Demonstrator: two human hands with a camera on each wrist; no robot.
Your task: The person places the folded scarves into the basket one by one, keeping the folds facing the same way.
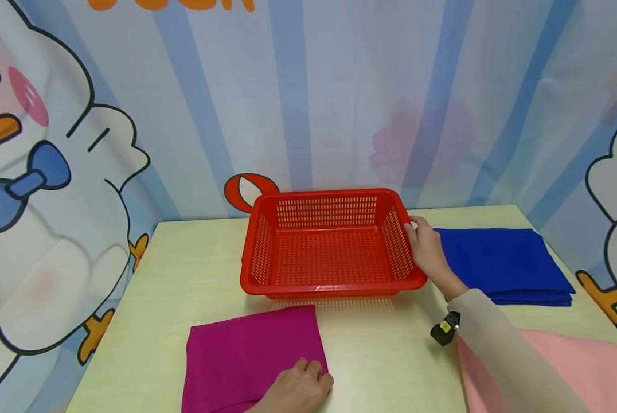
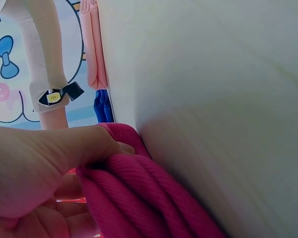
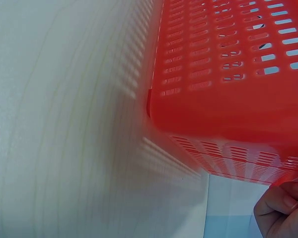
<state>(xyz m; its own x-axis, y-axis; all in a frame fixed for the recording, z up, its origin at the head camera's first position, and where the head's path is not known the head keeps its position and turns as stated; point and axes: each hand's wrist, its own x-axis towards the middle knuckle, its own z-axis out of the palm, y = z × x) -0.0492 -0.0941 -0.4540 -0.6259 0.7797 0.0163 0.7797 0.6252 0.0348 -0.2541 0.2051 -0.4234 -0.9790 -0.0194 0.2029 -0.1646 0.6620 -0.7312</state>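
My right hand (image 1: 428, 245) grips the right rim of a red plastic basket (image 1: 325, 289), whose inside is bare. In the right wrist view, the fingers (image 3: 283, 201) curl at the rim and the slotted basket wall (image 3: 228, 111) rises close to the table. Nearer the front edge, a folded magenta cloth (image 1: 252, 350) lies flat. My left hand (image 1: 300, 385) holds its right edge; the left wrist view shows the thumb (image 2: 97, 144) pressed into the cloth's stacked folds (image 2: 149, 193).
Folded blue cloth (image 1: 499, 261) lies at the back right, with a folded pink cloth (image 1: 582, 367) in front of it, partly behind the right sleeve (image 1: 504, 338). A printed curtain (image 1: 334, 103) stands behind the pale table (image 1: 195, 258).
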